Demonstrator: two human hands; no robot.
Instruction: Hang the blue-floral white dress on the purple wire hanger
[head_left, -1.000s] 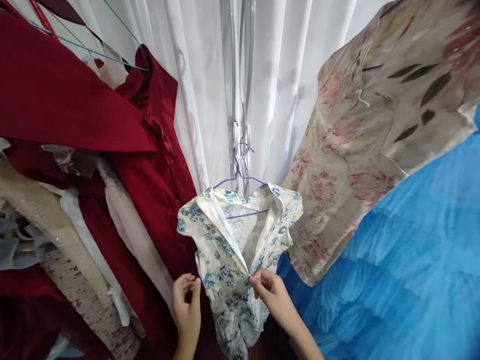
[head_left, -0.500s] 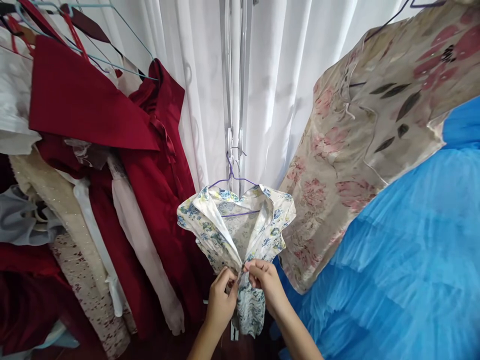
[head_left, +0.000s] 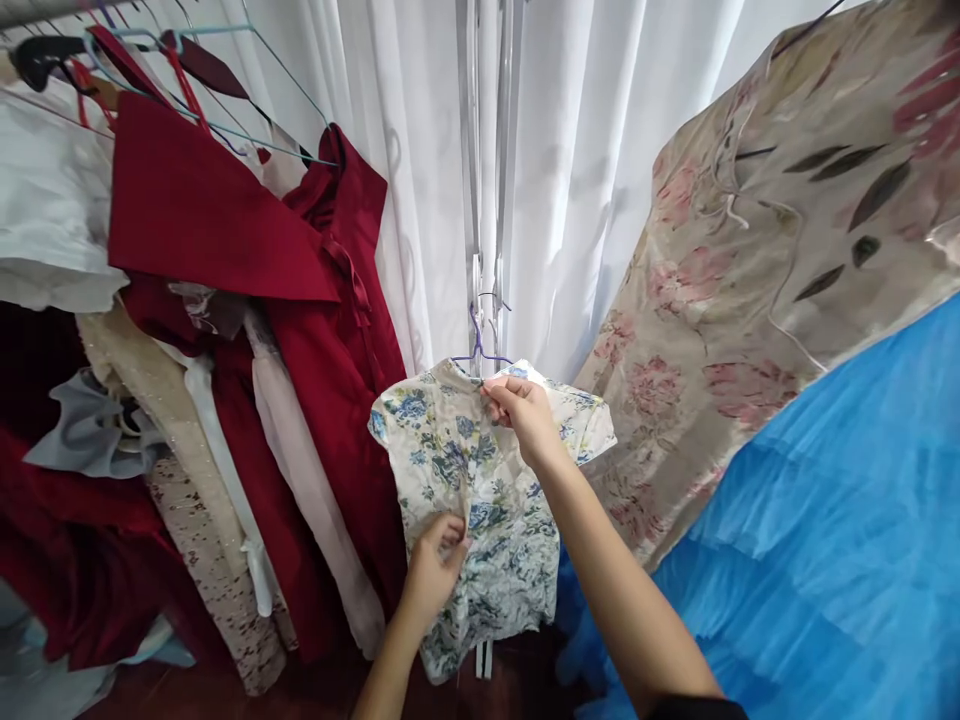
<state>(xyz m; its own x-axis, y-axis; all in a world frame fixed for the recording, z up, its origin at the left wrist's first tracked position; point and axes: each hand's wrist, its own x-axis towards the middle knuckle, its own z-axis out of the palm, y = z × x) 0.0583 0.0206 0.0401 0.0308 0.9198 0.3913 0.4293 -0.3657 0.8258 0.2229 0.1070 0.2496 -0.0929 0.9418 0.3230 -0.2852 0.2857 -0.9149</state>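
A small white dress with blue flowers hangs on a purple wire hanger from a metal stand in front of the white curtain. Its front is closed up to the collar. My right hand pinches the fabric at the neckline, just under the hanger hook. Lower down, my left hand pinches the dress front at about waist height. Both forearms reach up from the bottom of the view.
Dark red dresses and pale garments hang on a rack at the left. A beige floral dress and a blue tulle dress hang close on the right. A white curtain and metal stand are behind.
The dress front was open with both hands together at its middle. Now it is closed; my right hand has risen to the collar and my left hand stays lower on the front.
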